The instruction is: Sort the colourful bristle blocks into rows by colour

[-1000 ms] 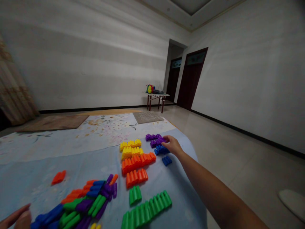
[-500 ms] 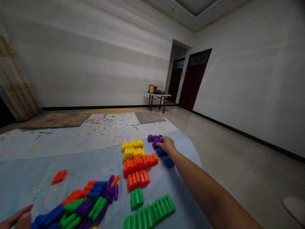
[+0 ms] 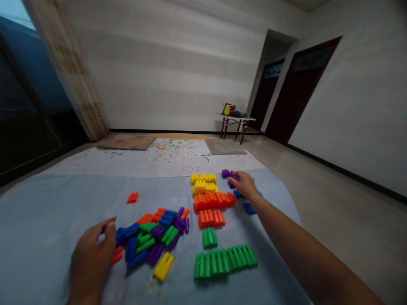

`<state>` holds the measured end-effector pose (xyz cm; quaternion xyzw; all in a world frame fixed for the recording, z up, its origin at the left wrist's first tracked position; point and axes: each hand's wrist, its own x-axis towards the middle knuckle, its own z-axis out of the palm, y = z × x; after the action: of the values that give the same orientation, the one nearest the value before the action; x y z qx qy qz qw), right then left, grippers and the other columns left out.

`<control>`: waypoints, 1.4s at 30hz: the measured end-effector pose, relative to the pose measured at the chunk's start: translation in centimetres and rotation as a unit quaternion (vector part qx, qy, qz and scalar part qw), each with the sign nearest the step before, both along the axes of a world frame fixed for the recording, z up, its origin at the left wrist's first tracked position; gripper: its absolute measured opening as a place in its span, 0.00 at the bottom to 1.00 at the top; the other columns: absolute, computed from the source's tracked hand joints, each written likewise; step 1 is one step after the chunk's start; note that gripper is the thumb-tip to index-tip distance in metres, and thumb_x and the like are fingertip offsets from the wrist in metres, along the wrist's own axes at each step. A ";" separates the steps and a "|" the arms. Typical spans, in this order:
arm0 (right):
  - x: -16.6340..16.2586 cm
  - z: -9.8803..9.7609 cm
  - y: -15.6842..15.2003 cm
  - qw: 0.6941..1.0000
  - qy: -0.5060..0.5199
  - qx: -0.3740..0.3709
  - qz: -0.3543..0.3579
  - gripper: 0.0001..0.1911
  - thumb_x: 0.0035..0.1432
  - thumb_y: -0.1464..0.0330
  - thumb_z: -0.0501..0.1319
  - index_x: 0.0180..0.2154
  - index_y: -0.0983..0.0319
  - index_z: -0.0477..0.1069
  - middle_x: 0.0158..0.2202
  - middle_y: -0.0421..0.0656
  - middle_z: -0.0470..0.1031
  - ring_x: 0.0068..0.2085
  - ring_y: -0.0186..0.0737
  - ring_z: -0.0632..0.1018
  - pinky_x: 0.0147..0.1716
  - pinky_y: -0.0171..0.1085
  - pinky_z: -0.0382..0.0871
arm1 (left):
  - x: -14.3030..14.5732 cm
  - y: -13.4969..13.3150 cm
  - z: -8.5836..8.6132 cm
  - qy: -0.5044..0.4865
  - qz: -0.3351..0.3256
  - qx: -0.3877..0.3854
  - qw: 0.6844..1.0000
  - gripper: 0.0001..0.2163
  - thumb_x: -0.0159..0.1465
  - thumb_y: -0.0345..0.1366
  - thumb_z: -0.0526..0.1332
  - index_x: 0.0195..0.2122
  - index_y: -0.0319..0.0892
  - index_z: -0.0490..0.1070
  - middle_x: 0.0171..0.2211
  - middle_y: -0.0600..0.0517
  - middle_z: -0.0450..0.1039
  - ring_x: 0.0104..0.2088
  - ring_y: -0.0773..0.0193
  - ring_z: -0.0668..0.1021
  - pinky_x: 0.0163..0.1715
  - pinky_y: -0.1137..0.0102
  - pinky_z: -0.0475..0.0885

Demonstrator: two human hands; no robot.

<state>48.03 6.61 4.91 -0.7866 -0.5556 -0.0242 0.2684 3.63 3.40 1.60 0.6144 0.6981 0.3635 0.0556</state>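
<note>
left hand [image 3: 92, 258] → advanced to the loose block pile [image 3: 152, 233] | view → swung left

The blue sheet [image 3: 47, 203] is free along its left edge, except for one orange block [image 3: 132, 197]. The mixed pile [image 3: 152, 235] fills the middle; the sorted rows [image 3: 213, 201] stand close together toward the right edge.

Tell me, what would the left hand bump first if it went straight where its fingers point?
Probably a blue block at the edge of the mixed pile; the left hand looks nearly touching it, depth unclear.
</note>
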 end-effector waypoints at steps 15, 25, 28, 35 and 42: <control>-18.5 2.5 -6.5 0.888 0.000 -0.063 0.456 0.14 0.55 0.66 0.62 0.45 0.60 0.73 0.41 0.47 0.74 0.45 0.43 0.71 0.45 0.40 0.63 | 0.0 -0.6 0.7 -0.037 0.022 -0.112 0.993 0.19 0.59 0.47 0.48 0.37 0.42 0.72 0.37 0.46 0.76 0.36 0.57 0.75 0.37 0.67 0.67; -22.3 1.2 -5.4 0.903 -0.014 -0.089 0.419 0.14 0.55 0.69 0.58 0.44 0.61 0.74 0.40 0.48 0.76 0.43 0.44 0.72 0.43 0.41 0.63 | 1.1 -0.8 1.0 -0.016 -0.044 -0.030 0.998 0.21 0.58 0.48 0.50 0.42 0.40 0.73 0.43 0.43 0.74 0.44 0.54 0.73 0.48 0.61 0.66; -21.1 1.5 -5.4 0.908 0.105 -0.080 0.397 0.15 0.54 0.70 0.58 0.44 0.63 0.75 0.39 0.47 0.77 0.39 0.40 0.74 0.41 0.37 0.66 | 1.8 -0.8 1.1 -0.032 -0.126 0.052 0.990 0.22 0.57 0.51 0.54 0.48 0.44 0.70 0.50 0.46 0.71 0.52 0.55 0.69 0.56 0.57 0.59; -19.6 1.6 -5.8 0.893 0.248 -0.042 0.373 0.15 0.56 0.70 0.57 0.45 0.64 0.74 0.41 0.46 0.78 0.40 0.39 0.76 0.40 0.37 0.69 | 3.8 -1.9 1.5 -0.115 -0.232 0.002 0.966 0.26 0.51 0.53 0.62 0.49 0.48 0.70 0.48 0.48 0.73 0.52 0.54 0.71 0.57 0.53 0.60; -20.4 0.8 -5.6 0.886 0.246 0.002 0.393 0.14 0.56 0.69 0.58 0.45 0.61 0.75 0.38 0.45 0.77 0.39 0.39 0.75 0.41 0.38 0.69 | 4.0 -2.3 2.5 -0.218 -0.243 -0.062 0.943 0.21 0.51 0.51 0.62 0.41 0.44 0.75 0.40 0.48 0.77 0.41 0.57 0.77 0.46 0.62 0.73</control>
<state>27.58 1.00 5.70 -0.4841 -0.7350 0.2762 0.3861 7.66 1.13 4.10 0.6665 0.5198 0.4198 0.3306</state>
